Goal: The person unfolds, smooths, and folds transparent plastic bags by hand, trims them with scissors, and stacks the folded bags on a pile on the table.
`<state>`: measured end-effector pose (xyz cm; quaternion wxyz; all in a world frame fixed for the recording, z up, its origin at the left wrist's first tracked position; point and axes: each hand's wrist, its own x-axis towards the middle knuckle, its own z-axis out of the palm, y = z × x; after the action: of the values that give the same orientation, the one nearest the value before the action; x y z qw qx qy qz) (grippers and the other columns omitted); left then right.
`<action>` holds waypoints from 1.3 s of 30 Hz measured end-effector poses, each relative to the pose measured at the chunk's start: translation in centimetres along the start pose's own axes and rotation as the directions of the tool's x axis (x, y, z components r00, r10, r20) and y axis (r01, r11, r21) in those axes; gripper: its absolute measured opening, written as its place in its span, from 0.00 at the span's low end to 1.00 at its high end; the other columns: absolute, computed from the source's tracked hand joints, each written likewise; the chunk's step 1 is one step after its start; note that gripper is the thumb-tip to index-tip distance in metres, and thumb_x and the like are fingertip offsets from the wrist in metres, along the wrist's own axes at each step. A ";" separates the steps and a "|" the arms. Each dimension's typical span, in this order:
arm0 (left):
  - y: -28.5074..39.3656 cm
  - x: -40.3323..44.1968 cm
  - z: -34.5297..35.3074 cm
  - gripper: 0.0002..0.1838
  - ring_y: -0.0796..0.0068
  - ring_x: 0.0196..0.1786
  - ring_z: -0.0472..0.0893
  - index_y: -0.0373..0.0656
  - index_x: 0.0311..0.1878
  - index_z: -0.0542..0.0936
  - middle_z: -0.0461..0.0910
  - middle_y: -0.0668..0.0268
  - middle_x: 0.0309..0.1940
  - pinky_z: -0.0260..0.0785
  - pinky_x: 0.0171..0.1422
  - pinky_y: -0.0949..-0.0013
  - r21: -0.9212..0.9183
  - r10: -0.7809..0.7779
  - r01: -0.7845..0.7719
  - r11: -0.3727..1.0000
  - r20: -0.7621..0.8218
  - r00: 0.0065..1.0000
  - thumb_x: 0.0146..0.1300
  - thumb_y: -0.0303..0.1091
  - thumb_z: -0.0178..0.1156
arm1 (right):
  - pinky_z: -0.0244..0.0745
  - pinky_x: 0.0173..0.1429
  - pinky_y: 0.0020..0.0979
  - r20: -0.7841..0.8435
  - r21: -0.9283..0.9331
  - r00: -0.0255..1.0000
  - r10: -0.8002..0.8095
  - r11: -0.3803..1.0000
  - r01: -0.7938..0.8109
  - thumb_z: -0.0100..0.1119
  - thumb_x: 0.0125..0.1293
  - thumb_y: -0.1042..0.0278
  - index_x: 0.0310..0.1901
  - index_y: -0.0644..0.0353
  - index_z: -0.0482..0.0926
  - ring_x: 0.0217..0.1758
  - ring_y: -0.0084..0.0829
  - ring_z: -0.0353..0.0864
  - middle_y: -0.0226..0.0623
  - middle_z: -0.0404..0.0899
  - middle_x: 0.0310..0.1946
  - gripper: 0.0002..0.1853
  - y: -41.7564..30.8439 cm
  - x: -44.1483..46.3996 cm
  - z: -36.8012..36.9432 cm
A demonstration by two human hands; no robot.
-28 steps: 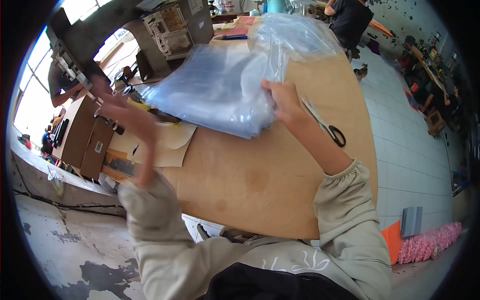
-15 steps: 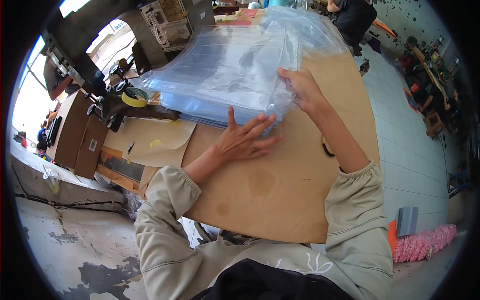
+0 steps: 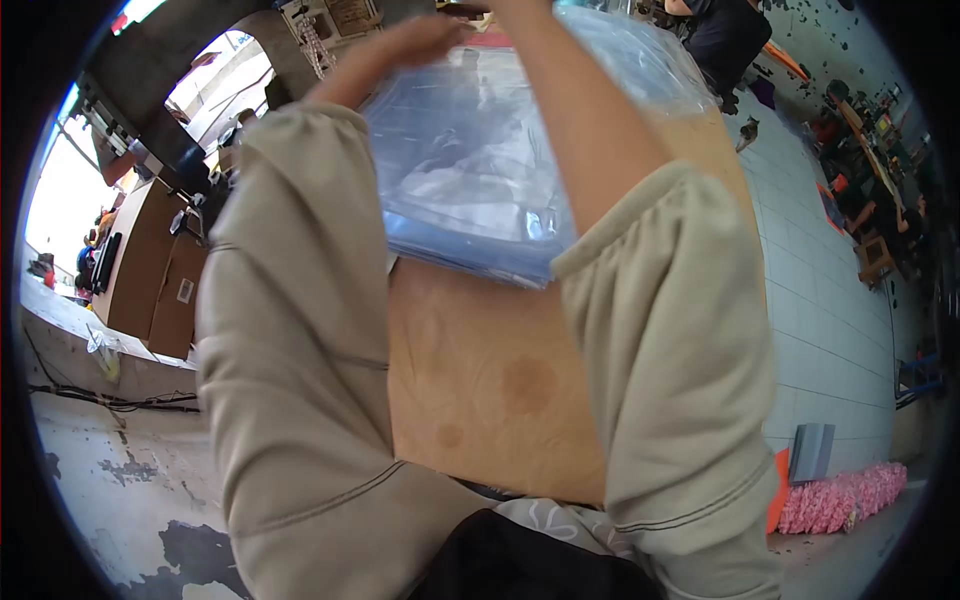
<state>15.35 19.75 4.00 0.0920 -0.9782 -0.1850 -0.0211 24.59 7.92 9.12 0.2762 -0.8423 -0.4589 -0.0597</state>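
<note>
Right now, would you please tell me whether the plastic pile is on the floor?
No, the plastic pile lies on the brown table.

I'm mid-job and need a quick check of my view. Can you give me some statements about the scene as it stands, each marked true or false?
1. The clear plastic sheets lie on the table. True.
2. The right arm shows whole, hand and all. False: it runs out past the top edge of the picture.
3. The left hand is at the far side of the sheets, away from their near edge. True.
4. The pink fluffy bundle lies on the table. False: it lies on the floor, to the right of the table.
5. The sleeves are beige. True.
</note>
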 end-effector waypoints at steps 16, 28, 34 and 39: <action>-3.3 -2.7 16.7 0.27 0.63 0.78 0.45 0.59 0.74 0.53 0.44 0.62 0.76 0.35 0.79 0.54 -0.110 -0.166 0.140 0.984 -0.275 0.947 0.74 0.51 0.32 | 0.37 0.70 0.70 -0.178 -0.299 0.981 0.081 0.945 -0.132 0.36 0.72 0.46 0.70 0.40 0.59 0.78 0.37 0.41 0.29 0.49 0.74 0.27 14.3 -4.5 14.3; -3.9 -2.4 17.0 0.28 0.60 0.78 0.44 0.52 0.75 0.52 0.44 0.56 0.76 0.34 0.79 0.53 -0.082 -0.112 0.093 0.992 -0.261 0.959 0.75 0.47 0.32 | 0.41 0.70 0.66 -0.061 -0.234 0.985 0.161 0.957 -0.171 0.40 0.70 0.44 0.70 0.44 0.60 0.77 0.36 0.47 0.30 0.55 0.72 0.29 14.4 -4.7 14.4; -3.6 -2.4 16.9 0.28 0.60 0.78 0.44 0.52 0.75 0.52 0.43 0.57 0.76 0.34 0.79 0.55 -0.067 -0.127 0.114 0.991 -0.248 0.960 0.74 0.47 0.32 | 0.42 0.69 0.67 -0.085 -0.306 0.986 0.140 0.939 -0.160 0.37 0.69 0.39 0.71 0.38 0.58 0.77 0.33 0.43 0.24 0.52 0.74 0.31 16.5 -3.6 16.0; -3.5 -2.4 16.6 0.28 0.60 0.78 0.43 0.52 0.75 0.52 0.43 0.57 0.76 0.34 0.79 0.55 -0.037 -0.138 0.133 0.990 -0.246 0.959 0.74 0.48 0.32 | 0.42 0.69 0.67 -0.112 -0.304 0.985 0.132 0.939 -0.160 0.37 0.68 0.38 0.71 0.39 0.57 0.77 0.33 0.44 0.24 0.52 0.73 0.32 16.7 -3.8 16.6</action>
<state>11.98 25.20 -11.93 0.1030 -0.9538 -0.2383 -0.1512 33.27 6.62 -13.06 0.1640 -0.9035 -0.3670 -0.1487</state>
